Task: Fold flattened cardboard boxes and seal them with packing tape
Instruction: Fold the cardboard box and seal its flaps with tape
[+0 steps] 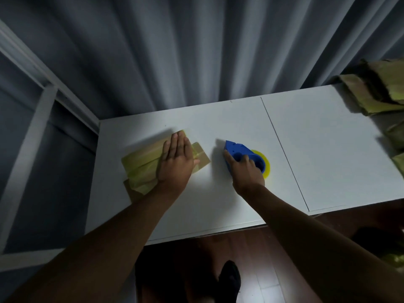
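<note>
Head view: a flattened cardboard box point(140, 165), streaked with yellowish tape, lies on the left part of the white table point(328, 149), its long axis running from near-left to far-right. Left hand point(176, 159) presses flat on it, fingers straight. Just to its right, the right hand point(246, 169) grips a blue tape dispenser point(242, 153) with a yellow roll, nose pointing away. More folded cardboard point(371, 92) sits at the table's far right edge.

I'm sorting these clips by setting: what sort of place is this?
Probably a room at home used as a small packing station, not a warehouse: grey pleated curtains behind a plain white table, dark wood flooring, and a pile of taped brown cardboard boxes at the table's far right.
</note>
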